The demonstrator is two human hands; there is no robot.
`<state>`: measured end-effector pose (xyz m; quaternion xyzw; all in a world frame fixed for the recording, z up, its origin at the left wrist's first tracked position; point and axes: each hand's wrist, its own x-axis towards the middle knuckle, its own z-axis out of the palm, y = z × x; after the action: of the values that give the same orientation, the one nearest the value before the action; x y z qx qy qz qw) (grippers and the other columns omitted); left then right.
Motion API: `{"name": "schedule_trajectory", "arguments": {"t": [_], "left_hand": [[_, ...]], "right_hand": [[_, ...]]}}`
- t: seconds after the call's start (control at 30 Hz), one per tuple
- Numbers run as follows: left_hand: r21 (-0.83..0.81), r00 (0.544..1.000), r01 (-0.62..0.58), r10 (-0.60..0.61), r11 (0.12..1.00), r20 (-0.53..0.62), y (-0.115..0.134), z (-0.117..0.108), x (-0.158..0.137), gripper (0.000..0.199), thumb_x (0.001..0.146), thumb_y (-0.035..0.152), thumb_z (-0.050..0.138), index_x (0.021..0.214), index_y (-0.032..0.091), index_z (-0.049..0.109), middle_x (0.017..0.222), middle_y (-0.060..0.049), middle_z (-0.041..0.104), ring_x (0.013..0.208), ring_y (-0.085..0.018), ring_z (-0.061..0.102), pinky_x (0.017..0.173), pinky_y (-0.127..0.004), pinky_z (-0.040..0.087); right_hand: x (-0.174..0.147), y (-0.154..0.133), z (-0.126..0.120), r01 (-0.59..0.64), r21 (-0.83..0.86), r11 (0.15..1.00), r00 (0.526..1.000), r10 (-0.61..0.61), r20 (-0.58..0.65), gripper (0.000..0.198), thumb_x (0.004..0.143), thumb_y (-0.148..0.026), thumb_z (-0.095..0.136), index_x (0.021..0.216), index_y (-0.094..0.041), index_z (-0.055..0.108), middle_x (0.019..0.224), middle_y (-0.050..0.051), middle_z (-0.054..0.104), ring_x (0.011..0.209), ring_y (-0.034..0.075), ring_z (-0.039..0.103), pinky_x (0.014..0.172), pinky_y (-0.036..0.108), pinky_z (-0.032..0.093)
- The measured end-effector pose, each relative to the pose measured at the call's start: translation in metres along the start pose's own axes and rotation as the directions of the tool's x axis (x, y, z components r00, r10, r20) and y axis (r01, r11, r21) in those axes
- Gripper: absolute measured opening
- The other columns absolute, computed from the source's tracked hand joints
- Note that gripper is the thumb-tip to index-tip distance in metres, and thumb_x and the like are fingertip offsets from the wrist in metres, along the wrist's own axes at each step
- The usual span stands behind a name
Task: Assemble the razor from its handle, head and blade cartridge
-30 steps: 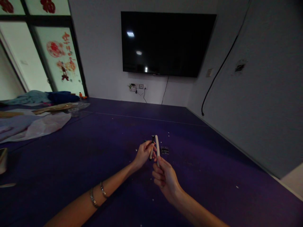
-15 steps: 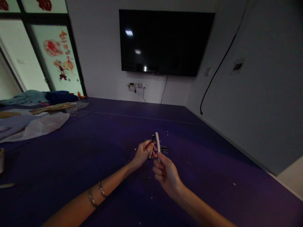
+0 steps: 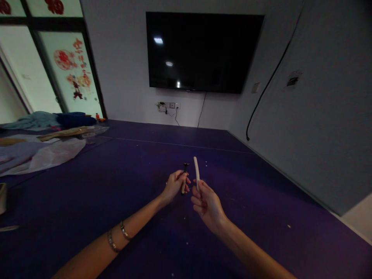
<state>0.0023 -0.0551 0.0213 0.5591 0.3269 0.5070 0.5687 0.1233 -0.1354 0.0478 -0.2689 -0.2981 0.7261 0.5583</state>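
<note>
My left hand (image 3: 173, 188) is closed around the handle of what looks like a razor (image 3: 183, 186), dark and beige, its small black T-shaped head pointing up. In my right hand (image 3: 207, 201) a white, slightly curved stick (image 3: 197, 168) is pinched by its lower end and stands nearly upright. The stick and the razor's head are side by side with a small gap between them. Both hands are over the purple surface (image 3: 139, 232), where tiny white bits lie scattered.
Clothes and clear plastic (image 3: 64, 153) are heaped at the left. A white object (image 3: 2, 198) and a thin pale item (image 3: 8, 228) lie at the left edge. On the far wall hangs a television (image 3: 203, 52); a black cable (image 3: 269, 83) dangles at the right.
My right hand has moved the white stick slightly right and up, away from the razor. The razor's head has turned to show its T shape. A small dark item behind my hands no longer shows.
</note>
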Motion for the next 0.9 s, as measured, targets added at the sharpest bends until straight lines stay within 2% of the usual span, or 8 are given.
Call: {"name": "schedule_trajectory", "arguments": {"t": [0.1, 0.17, 0.23, 0.33, 0.43, 0.53, 0.67, 0.9], "left_hand": [[-0.024, 0.990, 0.140, -0.140, 0.990, 0.022, 0.006, 0.001, 0.000, 0.020, 0.081, 0.034, 0.049, 0.084, 0.015, 0.046, 0.068, -0.003, 0.063, 0.039, -0.012, 0.056, 0.039, -0.023, 0.044], [-0.030, 0.964, 0.266, -0.265, 0.964, 0.025, 0.011, -0.001, 0.002, 0.013, 0.084, 0.028, 0.045, 0.083, 0.015, 0.044, 0.067, -0.004, 0.064, 0.041, -0.014, 0.058, 0.041, -0.025, 0.046], [-0.033, 0.929, 0.369, -0.368, 0.929, 0.042, 0.017, -0.004, 0.004, 0.009, 0.086, 0.023, 0.041, 0.083, 0.015, 0.043, 0.064, -0.005, 0.064, 0.044, -0.016, 0.060, 0.045, -0.028, 0.049], [-0.056, 0.898, 0.440, -0.437, 0.896, 0.056, 0.023, -0.011, 0.008, 0.010, 0.087, 0.020, 0.038, 0.083, 0.014, 0.044, 0.059, -0.005, 0.063, 0.048, -0.017, 0.062, 0.052, -0.032, 0.051], [-0.076, 0.871, 0.490, -0.486, 0.868, 0.069, 0.024, -0.015, 0.009, 0.010, 0.087, 0.019, 0.038, 0.083, 0.013, 0.045, 0.056, -0.004, 0.061, 0.050, -0.017, 0.062, 0.055, -0.034, 0.052], [-0.076, 0.847, 0.531, -0.524, 0.844, 0.095, 0.023, -0.014, 0.008, 0.009, 0.087, 0.018, 0.039, 0.083, 0.013, 0.045, 0.056, -0.003, 0.060, 0.050, -0.017, 0.062, 0.056, -0.034, 0.052], [-0.046, 0.827, 0.555, -0.545, 0.831, 0.138, 0.023, -0.010, 0.004, 0.010, 0.088, 0.018, 0.038, 0.082, 0.013, 0.044, 0.055, -0.001, 0.057, 0.049, -0.018, 0.063, 0.054, -0.034, 0.052], [0.009, 0.808, 0.568, -0.560, 0.823, 0.183, 0.013, -0.010, 0.003, 0.011, 0.084, 0.023, 0.048, 0.082, 0.013, 0.045, 0.055, 0.001, 0.056, 0.048, -0.017, 0.062, 0.054, -0.034, 0.052]], "right_hand": [[0.021, -0.023, -0.008, 0.103, -0.154, 0.983, 0.995, -0.102, 0.012, 0.024, 0.067, -0.033, 0.065, 0.079, -0.021, 0.050, 0.060, -0.008, 0.045, 0.035, 0.001, 0.022, 0.033, 0.016, 0.010], [0.038, -0.038, -0.020, 0.201, -0.347, 0.916, 0.978, -0.205, 0.025, 0.021, 0.068, -0.035, 0.064, 0.079, -0.020, 0.055, 0.065, -0.005, 0.050, 0.041, 0.003, 0.036, 0.036, 0.017, 0.024], [0.054, -0.051, -0.035, 0.310, -0.586, 0.749, 0.941, -0.328, 0.079, 0.020, 0.068, -0.036, 0.062, 0.079, -0.019, 0.060, 0.065, -0.002, 0.054, 0.052, 0.008, 0.048, 0.046, 0.020, 0.035], [0.071, -0.064, -0.058, 0.383, -0.835, 0.394, 0.873, -0.449, 0.189, 0.020, 0.070, -0.036, 0.060, 0.078, -0.018, 0.065, 0.067, 0.001, 0.061, 0.063, 0.014, 0.054, 0.059, 0.026, 0.040], [0.077, -0.066, -0.075, 0.345, -0.929, 0.133, 0.860, -0.440, 0.257, 0.026, 0.076, -0.038, 0.054, 0.084, -0.018, 0.068, 0.076, 0.005, 0.067, 0.070, 0.019, 0.059, 0.065, 0.029, 0.041], [0.077, -0.061, -0.081, 0.333, -0.942, -0.032, 0.843, -0.437, 0.313, 0.027, 0.079, -0.039, 0.052, 0.086, -0.021, 0.070, 0.082, 0.005, 0.070, 0.074, 0.021, 0.062, 0.069, 0.031, 0.042], [0.076, -0.055, -0.082, 0.365, -0.916, -0.165, 0.816, -0.418, 0.400, 0.025, 0.081, -0.039, 0.051, 0.088, -0.025, 0.071, 0.086, 0.005, 0.071, 0.078, 0.021, 0.063, 0.075, 0.032, 0.042], [0.080, -0.058, -0.091, 0.321, -0.920, -0.225, 0.816, -0.428, 0.390, 0.024, 0.080, -0.038, 0.053, 0.088, -0.025, 0.072, 0.087, 0.006, 0.071, 0.079, 0.022, 0.064, 0.075, 0.033, 0.042]]}}
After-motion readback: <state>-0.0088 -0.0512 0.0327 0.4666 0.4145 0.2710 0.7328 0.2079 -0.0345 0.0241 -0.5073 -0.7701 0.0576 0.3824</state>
